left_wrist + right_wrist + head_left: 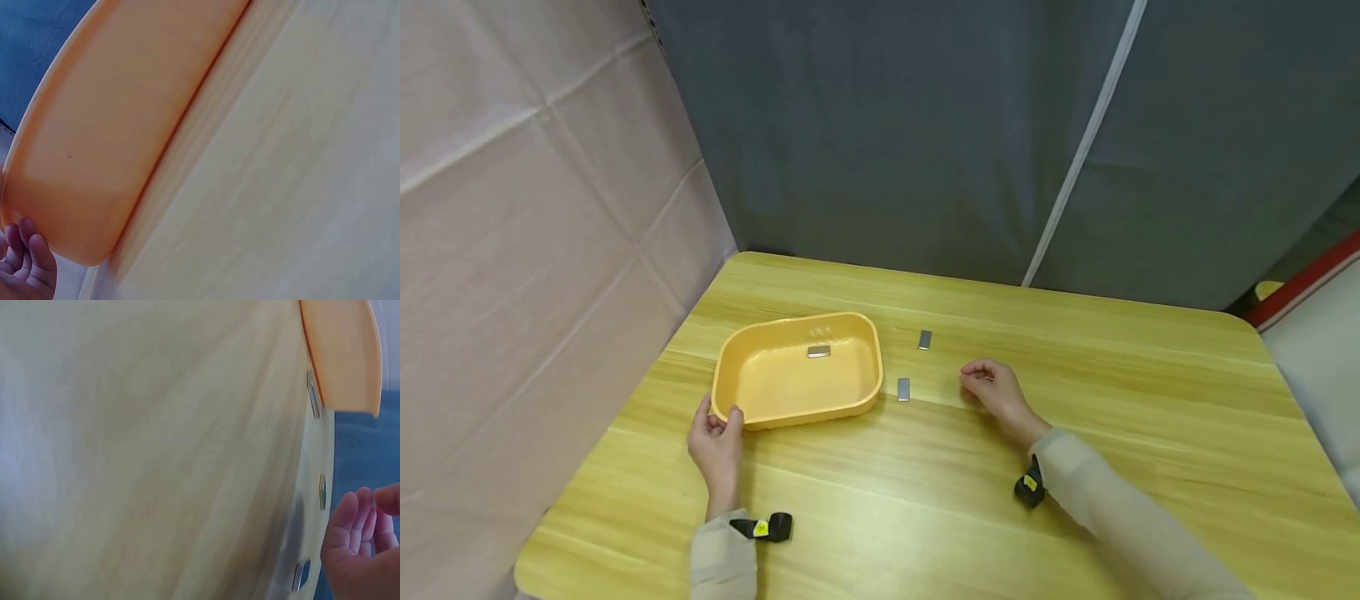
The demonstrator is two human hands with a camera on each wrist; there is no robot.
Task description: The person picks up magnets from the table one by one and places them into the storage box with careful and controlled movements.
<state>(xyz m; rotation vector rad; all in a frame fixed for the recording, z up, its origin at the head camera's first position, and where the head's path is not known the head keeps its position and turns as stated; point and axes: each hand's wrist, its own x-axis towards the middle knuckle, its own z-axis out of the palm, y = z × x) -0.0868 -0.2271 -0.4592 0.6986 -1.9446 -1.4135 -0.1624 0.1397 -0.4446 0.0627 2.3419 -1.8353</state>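
Note:
A shallow yellow plastic basin stands on the left part of the table. My left hand grips its near left corner, thumb at the rim and fingers against the outer wall. Inside lies a small flat silver-grey rectangular block. To the right of the basin, one similar block lies closer to me and another block farther back. My right hand hovers right of these, fingers loosely bent, nothing visible between them. The right wrist view shows a further block below that hand, hidden from the head view.
The wood-grain table has rounded corners. A dark grey curtain hangs behind its far edge, and a pale cloth wall runs along the left. Each wrist wears a black camera strap.

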